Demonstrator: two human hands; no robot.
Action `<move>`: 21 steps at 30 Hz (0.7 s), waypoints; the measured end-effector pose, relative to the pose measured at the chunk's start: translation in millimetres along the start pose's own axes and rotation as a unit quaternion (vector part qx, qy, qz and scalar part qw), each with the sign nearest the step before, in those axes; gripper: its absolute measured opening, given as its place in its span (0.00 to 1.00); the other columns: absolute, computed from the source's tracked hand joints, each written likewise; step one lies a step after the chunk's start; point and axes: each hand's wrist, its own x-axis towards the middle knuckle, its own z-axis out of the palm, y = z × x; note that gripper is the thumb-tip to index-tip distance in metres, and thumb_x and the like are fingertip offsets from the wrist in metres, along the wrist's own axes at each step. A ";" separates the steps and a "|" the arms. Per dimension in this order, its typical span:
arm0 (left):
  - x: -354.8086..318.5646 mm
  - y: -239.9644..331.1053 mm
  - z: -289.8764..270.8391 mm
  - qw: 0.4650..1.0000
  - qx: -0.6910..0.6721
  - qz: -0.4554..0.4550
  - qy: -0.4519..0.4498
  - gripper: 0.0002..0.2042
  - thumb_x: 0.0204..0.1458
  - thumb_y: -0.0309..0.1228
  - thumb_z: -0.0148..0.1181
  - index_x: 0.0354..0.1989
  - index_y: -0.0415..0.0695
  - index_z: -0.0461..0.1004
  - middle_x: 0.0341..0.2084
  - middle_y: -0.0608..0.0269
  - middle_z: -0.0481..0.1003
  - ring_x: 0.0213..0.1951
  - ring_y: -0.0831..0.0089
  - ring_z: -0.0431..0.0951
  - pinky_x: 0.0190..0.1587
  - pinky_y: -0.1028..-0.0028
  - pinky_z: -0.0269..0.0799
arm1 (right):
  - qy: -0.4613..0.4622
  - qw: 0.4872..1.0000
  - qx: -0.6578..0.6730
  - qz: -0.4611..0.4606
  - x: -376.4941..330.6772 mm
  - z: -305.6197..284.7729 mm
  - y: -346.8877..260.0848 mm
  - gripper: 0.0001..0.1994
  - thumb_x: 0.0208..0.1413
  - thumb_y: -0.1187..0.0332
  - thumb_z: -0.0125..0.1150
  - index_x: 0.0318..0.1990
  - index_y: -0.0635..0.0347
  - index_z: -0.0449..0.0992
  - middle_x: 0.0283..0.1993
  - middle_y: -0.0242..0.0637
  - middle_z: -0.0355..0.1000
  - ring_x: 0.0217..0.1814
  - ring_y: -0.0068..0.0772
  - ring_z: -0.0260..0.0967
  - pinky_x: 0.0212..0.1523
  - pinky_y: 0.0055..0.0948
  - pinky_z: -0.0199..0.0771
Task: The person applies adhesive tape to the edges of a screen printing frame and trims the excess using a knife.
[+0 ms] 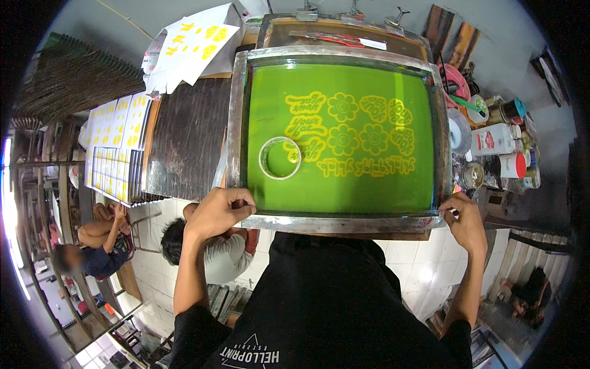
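A screen-printing frame [237, 123] with green mesh [344, 194] lies in front of me, its mesh bearing yellow flower and lettering outlines. Over the frame's near left corner, my left hand [218, 212] is closed, thumb and fingers pinched together. My right hand [464, 222] is likewise pinched at the near right corner. Whatever thin thing the fingertips may hold is too small to make out. A pale ring like a roll of tape [263, 161] rests on the mesh, left of the middle.
Behind the frame are metal clamps [306, 13] and a red-handled tool [332, 38]. Jars and bottles [491, 140] crowd the right side. Yellow-printed sheets [193, 46] and stacks [117, 147] stand left, beyond a dark board [187, 138]. Two people [224, 258] [101, 252] sit low at left.
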 end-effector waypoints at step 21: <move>-39.4 -3.6 -9.9 0.991 -0.123 -0.047 0.035 0.12 0.49 0.17 0.70 0.43 0.36 0.82 0.30 0.62 0.81 0.34 0.78 0.79 0.41 0.76 0.75 | -0.077 0.969 0.212 0.099 -45.2 -8.9 10.5 0.06 0.53 0.79 0.67 0.39 0.66 0.79 0.29 0.30 0.73 0.30 0.19 0.67 0.32 0.24 0.66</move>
